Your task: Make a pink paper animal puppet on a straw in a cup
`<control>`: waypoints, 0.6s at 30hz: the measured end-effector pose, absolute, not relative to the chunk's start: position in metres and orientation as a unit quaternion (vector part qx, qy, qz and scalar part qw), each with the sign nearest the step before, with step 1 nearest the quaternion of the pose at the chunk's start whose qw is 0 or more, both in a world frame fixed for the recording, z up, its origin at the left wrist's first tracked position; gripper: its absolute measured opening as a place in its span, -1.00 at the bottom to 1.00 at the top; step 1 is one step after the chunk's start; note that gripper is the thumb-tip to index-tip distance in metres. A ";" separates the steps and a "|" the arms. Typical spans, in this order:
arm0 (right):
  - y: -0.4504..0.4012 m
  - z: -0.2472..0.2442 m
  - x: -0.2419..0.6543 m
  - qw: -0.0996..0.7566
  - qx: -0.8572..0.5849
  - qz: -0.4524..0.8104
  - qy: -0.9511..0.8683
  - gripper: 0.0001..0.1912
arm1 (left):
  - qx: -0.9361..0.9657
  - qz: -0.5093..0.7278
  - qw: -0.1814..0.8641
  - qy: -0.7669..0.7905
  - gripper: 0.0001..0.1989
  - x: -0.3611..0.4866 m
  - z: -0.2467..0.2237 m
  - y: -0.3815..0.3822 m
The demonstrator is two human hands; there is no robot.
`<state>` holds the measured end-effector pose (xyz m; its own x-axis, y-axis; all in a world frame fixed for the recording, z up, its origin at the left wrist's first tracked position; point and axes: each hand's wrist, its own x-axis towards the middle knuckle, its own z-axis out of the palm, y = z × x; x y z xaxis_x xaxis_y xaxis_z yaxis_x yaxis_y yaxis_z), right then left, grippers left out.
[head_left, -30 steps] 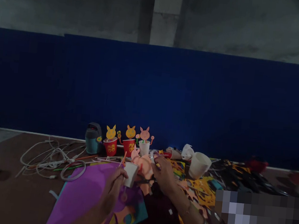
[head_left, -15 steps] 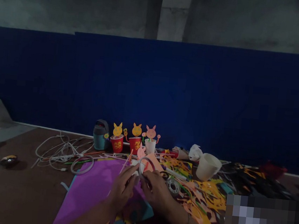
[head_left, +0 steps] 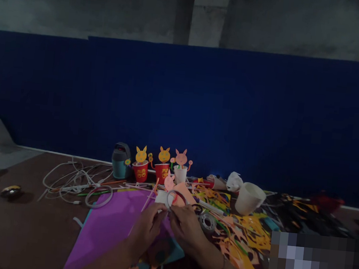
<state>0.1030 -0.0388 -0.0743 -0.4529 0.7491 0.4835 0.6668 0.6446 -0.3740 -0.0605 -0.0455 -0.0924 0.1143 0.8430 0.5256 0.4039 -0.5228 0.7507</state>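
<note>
My right hand point(head_left: 186, 228) has its fingers wrapped on a pale tape ring point(head_left: 169, 198), which stands up between the hands. Close beside it, my left hand point(head_left: 149, 229) has its fingertips pinched near the ring's lower edge; what they hold is too small to make out. Both hands are over a purple sheet point(head_left: 110, 221). Just past the fingers lie a white piece point(head_left: 161, 197) and an orange paper point(head_left: 184, 193), with a pink rabbit cutout point(head_left: 169, 181) behind them.
Two red cups point(head_left: 140, 173) and a white cup point(head_left: 180, 175) hold animal cutouts at the back. White cables point(head_left: 80, 180) lie left, near a shiny mouse point(head_left: 12, 191). Paper scraps point(head_left: 254, 232), a tape roll point(head_left: 207, 222) and a large white cup point(head_left: 250, 199) are on the right.
My left fingers have drawn back slightly and closed together near the ring. The ring has shifted a little, and more of the white piece behind it shows.
</note>
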 end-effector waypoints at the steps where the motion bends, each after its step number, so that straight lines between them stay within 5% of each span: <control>1: -0.039 -0.074 0.103 0.316 -0.416 0.062 -0.850 -0.80 | 0.724 0.489 0.214 0.437 -0.79 -0.061 -0.092 -0.046; 8: -0.044 -0.066 0.102 0.349 -0.405 0.060 -0.843 -0.81 | 0.762 0.454 0.178 0.427 -0.80 -0.063 -0.094 -0.045; 18: -0.048 -0.060 0.097 0.473 -0.385 0.213 -0.763 -0.63 | 0.705 0.529 0.287 0.375 -0.78 -0.057 -0.082 -0.062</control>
<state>0.0966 -0.0485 -0.0595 -0.2558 0.7890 0.5586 0.3866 0.6131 -0.6890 -0.0570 -0.0618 -0.0824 0.1586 0.8328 0.5303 0.2252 -0.5535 0.8018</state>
